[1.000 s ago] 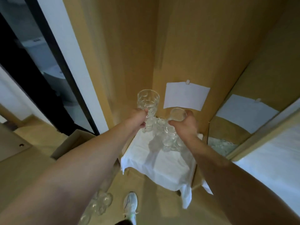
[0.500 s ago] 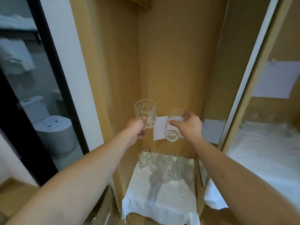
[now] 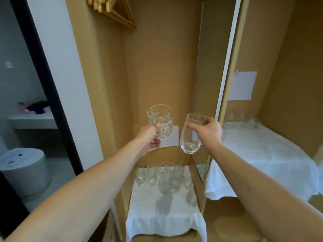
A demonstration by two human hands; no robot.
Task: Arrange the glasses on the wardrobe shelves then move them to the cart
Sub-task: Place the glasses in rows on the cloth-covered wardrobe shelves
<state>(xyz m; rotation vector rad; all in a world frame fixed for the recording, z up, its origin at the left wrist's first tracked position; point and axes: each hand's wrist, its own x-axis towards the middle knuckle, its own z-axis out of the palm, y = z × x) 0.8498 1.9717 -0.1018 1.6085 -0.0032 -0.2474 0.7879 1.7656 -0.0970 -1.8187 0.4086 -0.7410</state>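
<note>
My left hand (image 3: 148,139) grips a patterned glass (image 3: 160,120) near its base and holds it upright, high above the shelf. My right hand (image 3: 208,130) pinches the rim of a smooth rounded glass (image 3: 189,135), which hangs beside the patterned one. Far below both, several clear glasses (image 3: 161,175) stand clustered at the back of a wardrobe shelf covered with a white cloth (image 3: 162,217). More glasses (image 3: 242,117) stand at the back of the cloth-covered shelf (image 3: 262,158) in the right compartment.
Wooden hangers (image 3: 111,12) hang at the top of the left compartment. A vertical wooden divider (image 3: 204,95) separates the two compartments. White paper sheets (image 3: 242,85) are pinned to the back panels. On the left, a dark door frame (image 3: 47,81) opens to a bathroom.
Both hands have lifted their glasses up and away from the cluster on the shelf. The view has tilted upward, so the hangers now show.
</note>
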